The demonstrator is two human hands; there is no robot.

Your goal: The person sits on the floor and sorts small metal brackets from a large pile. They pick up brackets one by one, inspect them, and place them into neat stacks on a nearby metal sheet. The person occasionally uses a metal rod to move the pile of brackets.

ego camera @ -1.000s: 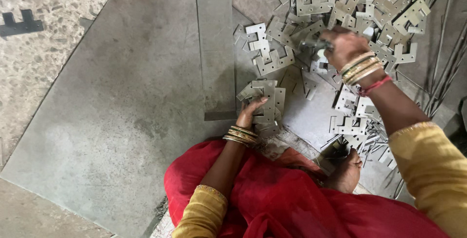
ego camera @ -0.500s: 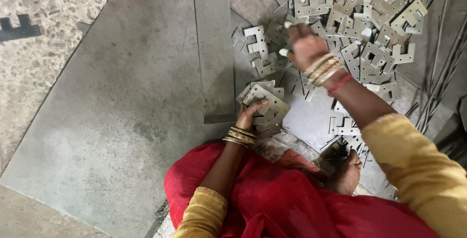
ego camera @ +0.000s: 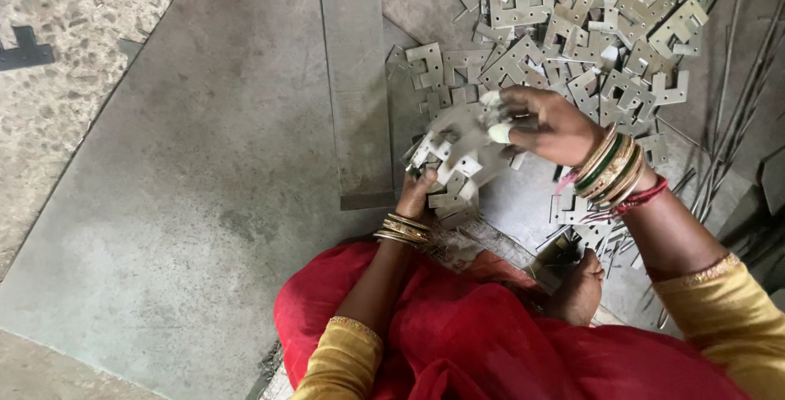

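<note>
Right hand (ego camera: 549, 126), fingertips taped, pinches a flat metal piece onto the stack (ego camera: 451, 173), squaring it up. Left hand (ego camera: 415, 195) curls around that stack from below, bracing it above the grey floor sheet's (ego camera: 204, 187) right edge. The loose heap of stampings (ego camera: 589, 15) sits at the far right corner, within reach.

Thin, flat stamped sheet-metal pieces (ego camera: 572, 15), pale grey, dull sheen, heaped. Same matt metal in the stack of cut plates (ego camera: 454, 163). Large grey steel sheet (ego camera: 204, 179), smooth, smudged, matt. Speckled stone floor (ego camera: 65, 56), rough. Soft red cloth (ego camera: 491, 334); mustard fabric sleeve (ego camera: 736, 318). Glossy gold and green bangles (ego camera: 609, 167).
</note>
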